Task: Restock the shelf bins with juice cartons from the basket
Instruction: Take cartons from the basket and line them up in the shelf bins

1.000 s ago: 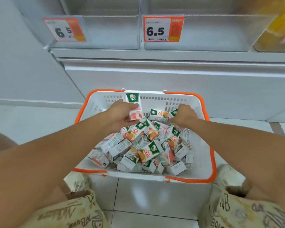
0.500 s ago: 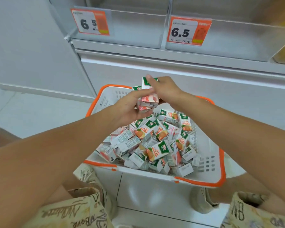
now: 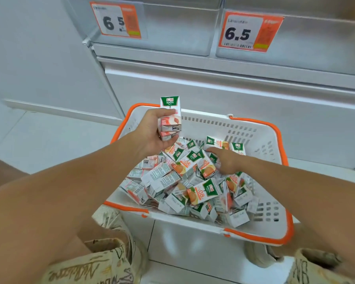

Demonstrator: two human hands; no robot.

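Left hand: the left hand [image 3: 152,130] grips a small stack of juice cartons [image 3: 170,117], upright, above the far left corner of the basket.
Right hand: the right hand [image 3: 226,160] reaches into the pile with fingers stretched out, touching cartons; whether it grasps one I cannot tell.
Basket: the white basket [image 3: 260,140] with an orange rim stands on the floor below the shelf.
Loose cartons: a jumbled heap of cartons [image 3: 193,181] fills the basket, lying at all angles.
Shelf bins: two clear bins [image 3: 178,27] sit side by side above, each with an orange price tag [image 3: 248,31] reading 6.5.
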